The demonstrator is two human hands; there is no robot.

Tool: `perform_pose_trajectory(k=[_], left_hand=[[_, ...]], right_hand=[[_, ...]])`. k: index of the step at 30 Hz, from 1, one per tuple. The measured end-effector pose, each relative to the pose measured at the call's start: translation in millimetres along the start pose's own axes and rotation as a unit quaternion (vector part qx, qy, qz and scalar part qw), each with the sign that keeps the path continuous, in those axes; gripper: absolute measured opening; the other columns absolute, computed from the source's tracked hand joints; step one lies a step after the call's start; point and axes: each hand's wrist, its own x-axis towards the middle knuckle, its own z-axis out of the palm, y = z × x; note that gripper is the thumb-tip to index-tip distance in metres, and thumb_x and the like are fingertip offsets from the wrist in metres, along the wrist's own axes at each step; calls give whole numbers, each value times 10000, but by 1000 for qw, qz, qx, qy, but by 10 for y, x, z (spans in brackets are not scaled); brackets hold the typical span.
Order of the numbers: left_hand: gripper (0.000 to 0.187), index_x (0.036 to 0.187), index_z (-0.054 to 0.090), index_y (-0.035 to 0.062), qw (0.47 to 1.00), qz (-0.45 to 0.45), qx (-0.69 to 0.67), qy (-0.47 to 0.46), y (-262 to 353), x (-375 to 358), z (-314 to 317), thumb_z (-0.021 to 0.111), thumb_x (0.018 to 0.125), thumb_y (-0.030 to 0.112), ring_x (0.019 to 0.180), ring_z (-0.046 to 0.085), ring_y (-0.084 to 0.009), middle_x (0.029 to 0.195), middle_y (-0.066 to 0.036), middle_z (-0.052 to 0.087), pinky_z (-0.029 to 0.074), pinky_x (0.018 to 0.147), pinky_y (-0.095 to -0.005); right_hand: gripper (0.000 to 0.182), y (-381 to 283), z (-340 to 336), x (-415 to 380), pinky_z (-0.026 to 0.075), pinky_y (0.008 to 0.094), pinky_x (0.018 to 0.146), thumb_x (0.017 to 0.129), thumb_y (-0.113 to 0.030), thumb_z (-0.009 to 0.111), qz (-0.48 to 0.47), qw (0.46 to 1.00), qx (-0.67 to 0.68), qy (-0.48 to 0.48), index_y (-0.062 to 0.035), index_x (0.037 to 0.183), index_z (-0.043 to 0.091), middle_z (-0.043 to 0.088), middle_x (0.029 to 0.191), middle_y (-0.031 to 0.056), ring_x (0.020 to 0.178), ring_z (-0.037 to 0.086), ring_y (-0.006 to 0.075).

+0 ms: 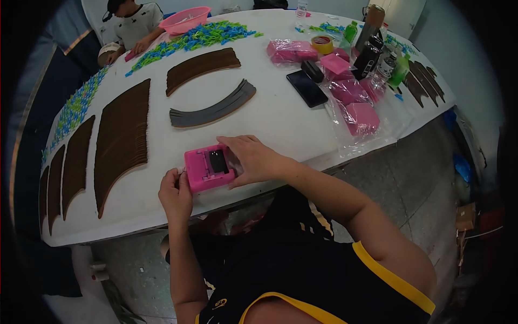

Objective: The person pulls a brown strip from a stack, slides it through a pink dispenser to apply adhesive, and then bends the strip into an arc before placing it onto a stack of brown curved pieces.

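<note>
A square pink plastic device (197,181) with a black block (218,161) set in its recess lies near the table's front edge. Along its right side my right hand (254,160) is closed, thumb at the near corner and fingers at the far one. At the device's left edge, the fingertips of my left hand (176,190) are pinched together, with a small pale bit showing between them that is too small to name. Beyond the device is a curved row of thin grey strips (213,110). To the left stands a large fanned row of thin brown pieces (123,143).
More brown rows (202,69) lie farther back and left. Piles of blue and green small pieces (199,40) line the far edge near a pink basket (185,20) and another person (132,27). On the right are a phone (307,88), bagged pink items (361,119) and bottles (368,59).
</note>
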Motion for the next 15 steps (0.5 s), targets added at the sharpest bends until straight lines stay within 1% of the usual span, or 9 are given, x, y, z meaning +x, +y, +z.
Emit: perform_pose_trajectory(k=[1,2,4,7,11,13,14,15], left_hand=[[187,1111,683,-46,1000,9,0,5,15,-2,2,672,1024,120,862,659,-173,947,-127,730,532,801,-317],[187,1111,683,-46,1000,10,0,0,31,5,1,672,1024,120,862,659,-173,947,-127,730,532,801,-317],[179,1112,679,-48,1000,-8,-12,2,49,9,6,669,1031,111,868,637,-137,941,-94,726,525,797,-296],[175,1111,680,-51,1000,12,-28,-2,-14,15,12,670,1033,106,877,633,-121,946,-79,726,525,798,-288],[172,1114,685,-47,999,24,-44,6,-8,20,47,667,1033,103,882,642,-123,951,-87,730,525,801,-290],[177,1117,694,-30,1000,21,3,21,-47,22,52,677,1021,118,849,670,-168,943,-114,727,534,797,-314],[177,1117,694,-30,999,14,7,32,-88,26,50,677,1021,118,849,670,-168,943,-114,727,534,797,-314],[187,1119,699,-21,998,36,39,36,-136,38,62,686,1009,130,842,682,-209,940,-131,722,540,794,-334]], right_hand=[[1258,1,1,-5,311,506,1225,650,-497,967,-4,1000,-7,-1,-13,1605,307,538,1487,235,1398,501,413],[1258,8,8,-1,311,506,1225,650,-497,967,2,1000,-7,1,-13,1605,306,538,1487,235,1398,501,413],[1260,40,18,6,305,511,1223,646,-509,964,-6,1000,-19,-5,-19,1602,308,540,1486,230,1406,493,410],[1273,95,40,22,310,510,1219,638,-542,953,-23,999,-26,0,-3,1596,311,556,1466,248,1402,502,407],[1269,115,42,7,309,512,1218,633,-549,954,-40,999,-28,6,-9,1593,321,554,1466,246,1401,500,407],[1256,93,35,3,297,508,1221,640,-529,957,-33,999,-30,8,-26,1599,320,538,1489,226,1409,486,403],[1256,91,35,14,297,508,1221,640,-529,957,-43,999,-26,0,-26,1599,320,538,1489,226,1409,486,403],[1260,103,28,19,297,502,1222,635,-530,957,-38,999,-26,1,-26,1599,322,537,1489,228,1407,488,400]])
